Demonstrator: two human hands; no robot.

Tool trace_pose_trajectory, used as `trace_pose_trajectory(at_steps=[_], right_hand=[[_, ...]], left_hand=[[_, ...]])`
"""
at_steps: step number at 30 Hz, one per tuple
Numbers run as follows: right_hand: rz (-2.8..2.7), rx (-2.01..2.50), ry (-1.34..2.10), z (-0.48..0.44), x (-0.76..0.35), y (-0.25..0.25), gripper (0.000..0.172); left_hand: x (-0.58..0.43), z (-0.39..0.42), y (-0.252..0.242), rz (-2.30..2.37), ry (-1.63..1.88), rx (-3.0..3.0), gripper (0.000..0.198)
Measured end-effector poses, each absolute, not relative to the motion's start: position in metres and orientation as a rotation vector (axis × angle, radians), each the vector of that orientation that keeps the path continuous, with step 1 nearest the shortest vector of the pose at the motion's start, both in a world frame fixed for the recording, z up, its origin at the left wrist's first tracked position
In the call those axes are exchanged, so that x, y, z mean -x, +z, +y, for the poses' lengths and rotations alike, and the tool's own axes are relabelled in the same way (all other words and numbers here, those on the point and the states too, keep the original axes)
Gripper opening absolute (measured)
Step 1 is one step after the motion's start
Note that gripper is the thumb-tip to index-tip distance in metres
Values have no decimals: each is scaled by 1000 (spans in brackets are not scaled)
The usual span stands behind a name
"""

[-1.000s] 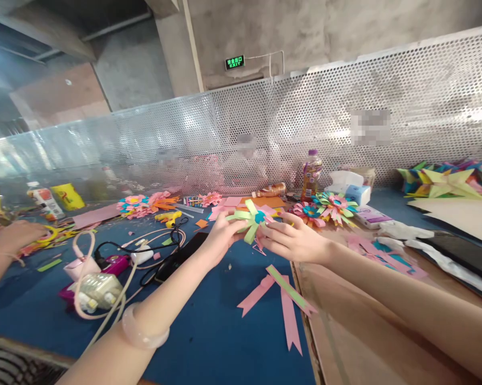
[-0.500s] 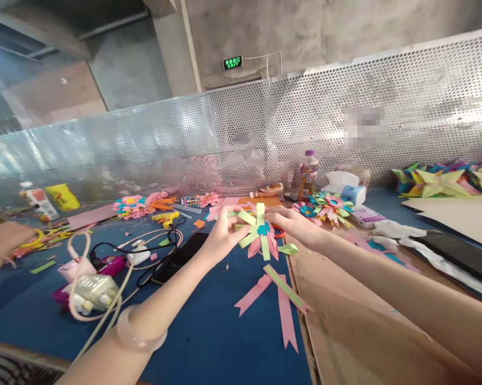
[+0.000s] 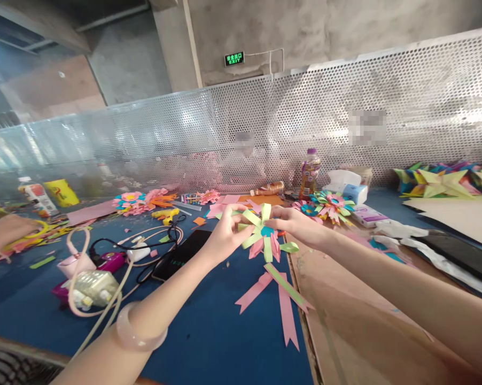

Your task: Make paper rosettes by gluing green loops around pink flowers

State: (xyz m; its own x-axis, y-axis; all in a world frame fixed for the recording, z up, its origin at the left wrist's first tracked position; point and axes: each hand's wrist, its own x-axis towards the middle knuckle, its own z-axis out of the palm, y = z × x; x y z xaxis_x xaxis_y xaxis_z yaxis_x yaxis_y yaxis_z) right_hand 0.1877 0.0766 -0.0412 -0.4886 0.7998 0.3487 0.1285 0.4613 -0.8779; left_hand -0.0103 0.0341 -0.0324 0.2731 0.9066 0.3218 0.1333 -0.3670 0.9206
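Note:
A paper flower [image 3: 267, 249] with pale green and pink petals and a blue centre is between my two hands, above the blue tabletop. My left hand [image 3: 227, 233] pinches its left-hand green petals between thumb and fingers. From the other side my right hand [image 3: 297, 223] is closed on the flower's upper right, its fingertips near the blue centre. A bit of orange-red shows behind the right fingers, too hidden to name. Just below the flower lie pink paper strips [image 3: 288, 315] with notched ends and a green-and-pink strip [image 3: 289, 293]. A curled green strip [image 3: 289, 247] sticks out at its right.
Cables and a purple power strip [image 3: 111, 262] lie left, beside a black phone [image 3: 180, 256]. Finished paper flowers [image 3: 332, 206] and a drink bottle [image 3: 310, 174] stand behind. A perforated metal screen [image 3: 209, 123] closes the back. At far left another person's hand [image 3: 8, 232] holds yellow scissors.
Both hands and the flower have shifted very slightly right in view. My grip looks about the same. The phone's screen has lit up, and the other person's hand at the left has moved a little.

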Motion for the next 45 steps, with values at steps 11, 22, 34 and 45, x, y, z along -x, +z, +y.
trace_pose_trajectory(at_steps=[11, 22, 34, 45], right_hand=[[-1878, 764, 1177, 81, -189, -48, 25], [-1899, 780, 1073, 78, -187, -44, 17], [-1901, 761, 1084, 79, -186, -47, 17], [-1899, 744, 1092, 82, -185, -50, 20]], left_hand=[[9, 33, -32, 954, 1155, -1734, 40], [8, 32, -30, 968, 1174, -1723, 39], [8, 32, -30, 986, 1153, -1739, 40], [9, 33, -31, 981, 1139, -1755, 38]])
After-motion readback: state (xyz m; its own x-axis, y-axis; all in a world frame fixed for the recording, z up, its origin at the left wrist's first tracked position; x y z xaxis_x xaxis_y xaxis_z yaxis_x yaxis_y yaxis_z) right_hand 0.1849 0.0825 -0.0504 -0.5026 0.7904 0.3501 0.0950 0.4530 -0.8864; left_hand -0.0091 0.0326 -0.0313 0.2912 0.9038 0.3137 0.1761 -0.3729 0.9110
